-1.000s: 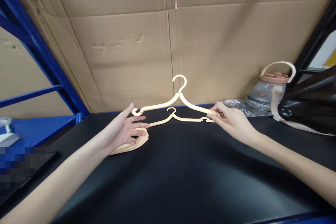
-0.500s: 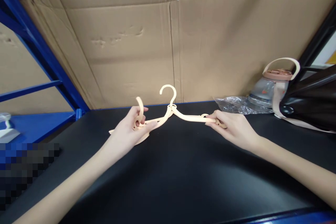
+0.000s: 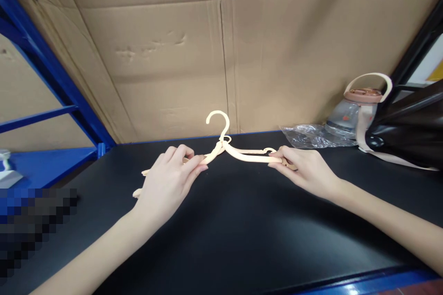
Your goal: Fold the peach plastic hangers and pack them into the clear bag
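A cream plastic hanger (image 3: pixel 247 158) is held just above the black table, its hook pointing up and curving to the left. My left hand (image 3: pixel 169 173) pinches its left arm between thumb and fingers, palm down. Around the right arm's end my right hand (image 3: pixel 302 166) is closed, with a small curved part showing beside the fingers. Behind and below the held hanger lies more cream hanger plastic; its tips (image 3: pixel 137 192) stick out left of my left hand. Most of that plastic is hidden by my left hand.
A clear bottle (image 3: pixel 349 117) with a pink lid and strap stands at the right rear, beside crumpled clear plastic (image 3: pixel 302 137) and a dark bag (image 3: pixel 411 124). Cardboard (image 3: pixel 173 69) lines the back of the black table (image 3: pixel 221 230). A blue frame (image 3: pixel 69 78) rises on the left.
My left hand has turned palm down and grips nearer the hanger's middle. The curved piece that stood up at my left fingers no longer shows there. My right hand keeps its grip.
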Tool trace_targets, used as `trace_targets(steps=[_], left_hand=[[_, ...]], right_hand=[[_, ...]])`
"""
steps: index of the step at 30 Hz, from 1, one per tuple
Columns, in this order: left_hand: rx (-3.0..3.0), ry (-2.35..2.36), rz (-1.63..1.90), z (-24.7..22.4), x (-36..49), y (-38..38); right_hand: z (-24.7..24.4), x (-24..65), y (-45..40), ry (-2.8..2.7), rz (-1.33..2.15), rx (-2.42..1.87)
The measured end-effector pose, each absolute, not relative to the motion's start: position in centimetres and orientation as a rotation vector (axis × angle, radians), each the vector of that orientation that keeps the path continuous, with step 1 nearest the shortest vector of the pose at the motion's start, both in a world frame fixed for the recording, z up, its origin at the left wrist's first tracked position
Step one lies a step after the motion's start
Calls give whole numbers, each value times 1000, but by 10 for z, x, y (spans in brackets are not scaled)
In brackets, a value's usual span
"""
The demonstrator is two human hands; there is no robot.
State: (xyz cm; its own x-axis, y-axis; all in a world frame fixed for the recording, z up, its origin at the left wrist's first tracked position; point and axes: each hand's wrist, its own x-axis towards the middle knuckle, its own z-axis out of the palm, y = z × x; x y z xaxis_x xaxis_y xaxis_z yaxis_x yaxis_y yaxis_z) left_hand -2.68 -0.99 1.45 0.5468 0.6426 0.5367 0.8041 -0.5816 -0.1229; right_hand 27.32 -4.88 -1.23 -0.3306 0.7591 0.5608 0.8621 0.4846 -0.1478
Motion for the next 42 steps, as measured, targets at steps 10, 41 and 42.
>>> trace_targets(steps=[10, 41, 42], left_hand=[[-2741, -1242, -823, 6, -23, -14], [-2395, -771, -792, -4, -3, -33], [-2398, -756, -790, -4, -2, -34]], right_hand=[[-19, 268, -50, -2246, -206, -1196], [-7, 252, -56, -1998, 184, -1457], [-8, 250, -58, -2058, 126, -1427]])
